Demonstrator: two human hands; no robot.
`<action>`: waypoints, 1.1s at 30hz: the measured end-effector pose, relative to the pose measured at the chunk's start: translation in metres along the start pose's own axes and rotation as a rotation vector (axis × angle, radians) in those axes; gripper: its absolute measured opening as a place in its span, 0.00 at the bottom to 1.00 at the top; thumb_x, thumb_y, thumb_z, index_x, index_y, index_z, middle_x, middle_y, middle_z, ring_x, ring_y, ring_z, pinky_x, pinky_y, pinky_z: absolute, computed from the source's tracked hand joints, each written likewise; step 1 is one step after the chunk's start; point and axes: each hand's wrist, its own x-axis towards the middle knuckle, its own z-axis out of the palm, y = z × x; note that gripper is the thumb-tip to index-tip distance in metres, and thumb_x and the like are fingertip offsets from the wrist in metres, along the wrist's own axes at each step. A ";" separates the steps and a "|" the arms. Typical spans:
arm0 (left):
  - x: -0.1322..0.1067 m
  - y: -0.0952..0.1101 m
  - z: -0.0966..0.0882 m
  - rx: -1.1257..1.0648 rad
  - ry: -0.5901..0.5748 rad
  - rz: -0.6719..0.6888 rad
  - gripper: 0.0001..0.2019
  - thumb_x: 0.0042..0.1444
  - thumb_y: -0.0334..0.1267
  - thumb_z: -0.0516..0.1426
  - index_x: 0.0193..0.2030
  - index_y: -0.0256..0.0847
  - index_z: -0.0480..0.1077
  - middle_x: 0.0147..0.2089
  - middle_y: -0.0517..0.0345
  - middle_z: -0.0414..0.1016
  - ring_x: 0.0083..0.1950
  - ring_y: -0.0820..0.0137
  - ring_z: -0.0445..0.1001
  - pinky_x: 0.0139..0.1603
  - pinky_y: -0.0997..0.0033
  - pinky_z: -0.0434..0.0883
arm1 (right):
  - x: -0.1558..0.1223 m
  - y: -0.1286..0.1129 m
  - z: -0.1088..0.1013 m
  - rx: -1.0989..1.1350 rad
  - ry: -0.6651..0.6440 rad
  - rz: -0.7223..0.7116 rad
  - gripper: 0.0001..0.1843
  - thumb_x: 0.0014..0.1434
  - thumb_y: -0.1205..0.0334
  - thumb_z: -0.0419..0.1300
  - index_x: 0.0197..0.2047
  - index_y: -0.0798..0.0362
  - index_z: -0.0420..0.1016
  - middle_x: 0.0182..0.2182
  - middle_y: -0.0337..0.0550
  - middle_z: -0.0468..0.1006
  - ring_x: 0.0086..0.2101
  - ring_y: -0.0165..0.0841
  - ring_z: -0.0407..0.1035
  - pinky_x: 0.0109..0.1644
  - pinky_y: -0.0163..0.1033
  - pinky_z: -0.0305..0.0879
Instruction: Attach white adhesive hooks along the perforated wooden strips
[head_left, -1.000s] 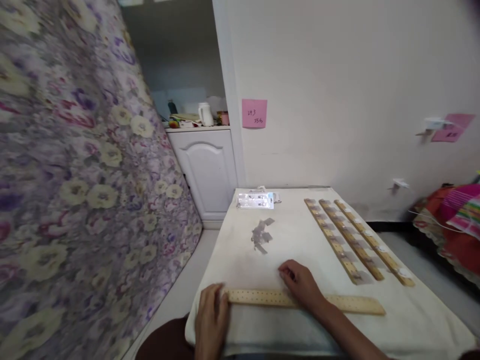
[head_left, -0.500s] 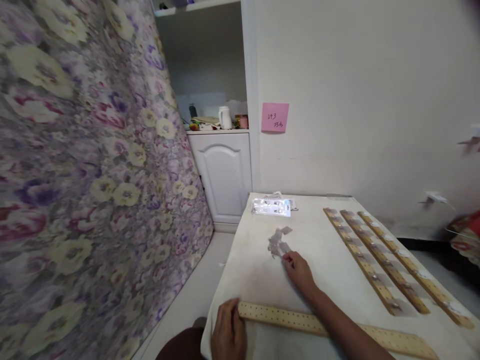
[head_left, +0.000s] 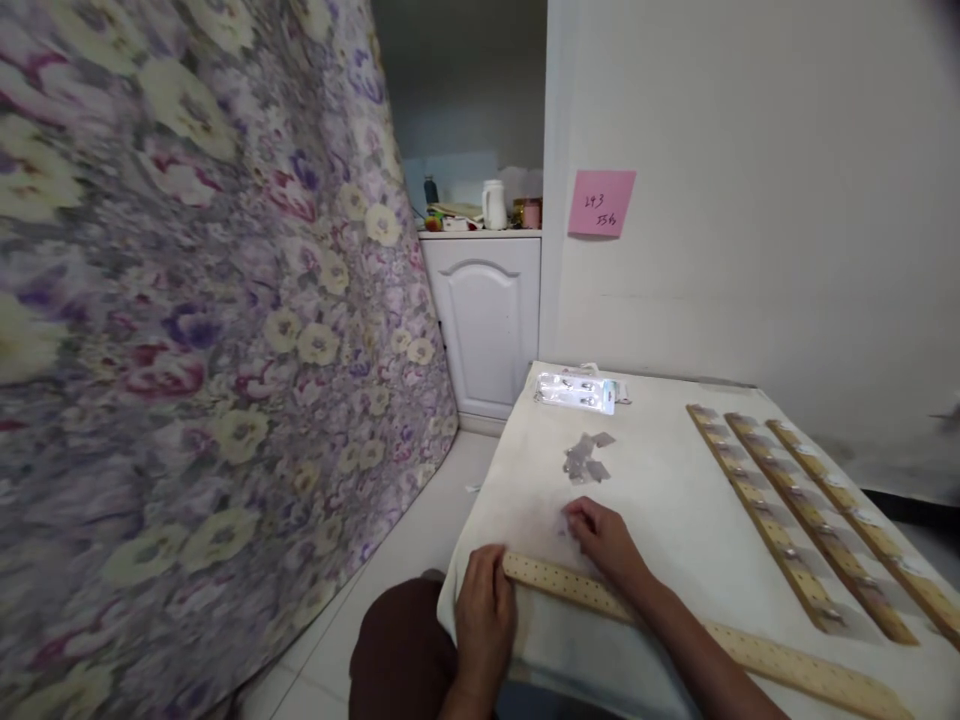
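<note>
A long perforated wooden strip (head_left: 675, 630) lies along the near edge of the white-covered table (head_left: 675, 500). My left hand (head_left: 486, 610) grips its left end, fingers curled over the wood. My right hand (head_left: 604, 540) sits just behind the strip with its fingertips pinched together; whatever is between them is too small to name. A small pile of clear plastic pieces (head_left: 587, 458) lies a hand's length beyond the right hand. A shiny blister pack (head_left: 576, 390) rests at the table's far edge.
Three more wooden strips (head_left: 802, 510) with small fittings lie side by side on the table's right. A floral curtain (head_left: 187, 330) hangs close on the left. A white cabinet (head_left: 487, 320) with a jug stands behind. A pink note (head_left: 601, 203) is stuck on the wall.
My right hand has drawn back from the pile of clear pieces to just behind the strip. The view has swung left. My left hand stays on the strip's end.
</note>
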 end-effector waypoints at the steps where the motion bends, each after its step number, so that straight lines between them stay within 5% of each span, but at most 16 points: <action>1: 0.000 0.000 0.000 -0.001 0.006 0.003 0.12 0.59 0.33 0.48 0.46 0.41 0.68 0.44 0.51 0.73 0.48 0.64 0.72 0.49 0.62 0.71 | -0.002 -0.005 0.001 -0.072 -0.003 -0.054 0.10 0.55 0.59 0.52 0.34 0.52 0.73 0.23 0.39 0.74 0.25 0.32 0.68 0.29 0.36 0.64; 6: -0.001 0.001 -0.002 -0.006 0.009 0.004 0.12 0.59 0.32 0.47 0.46 0.41 0.68 0.44 0.51 0.73 0.48 0.64 0.72 0.49 0.62 0.71 | -0.008 -0.019 0.007 -0.250 -0.023 -0.208 0.12 0.54 0.63 0.54 0.38 0.52 0.76 0.32 0.44 0.78 0.32 0.36 0.70 0.38 0.40 0.64; 13: -0.003 0.001 -0.003 -0.044 0.028 -0.018 0.12 0.60 0.32 0.46 0.47 0.41 0.67 0.45 0.51 0.72 0.49 0.64 0.71 0.50 0.62 0.71 | -0.001 -0.008 0.018 0.054 -0.149 0.038 0.12 0.53 0.57 0.55 0.37 0.53 0.75 0.21 0.37 0.73 0.23 0.31 0.64 0.27 0.34 0.58; 18: -0.003 0.000 -0.005 -0.092 0.091 -0.063 0.12 0.61 0.33 0.45 0.47 0.41 0.67 0.45 0.50 0.71 0.48 0.65 0.72 0.48 0.62 0.71 | 0.000 -0.003 0.040 0.206 -0.263 0.069 0.11 0.51 0.57 0.58 0.35 0.55 0.76 0.23 0.37 0.74 0.25 0.30 0.65 0.30 0.34 0.59; 33: -0.032 0.013 -0.016 -0.076 0.006 -0.121 0.10 0.60 0.33 0.49 0.48 0.42 0.66 0.45 0.52 0.70 0.49 0.65 0.69 0.51 0.62 0.69 | 0.015 0.013 0.062 0.058 -0.309 0.042 0.13 0.51 0.60 0.55 0.35 0.58 0.77 0.23 0.40 0.74 0.25 0.31 0.65 0.31 0.35 0.59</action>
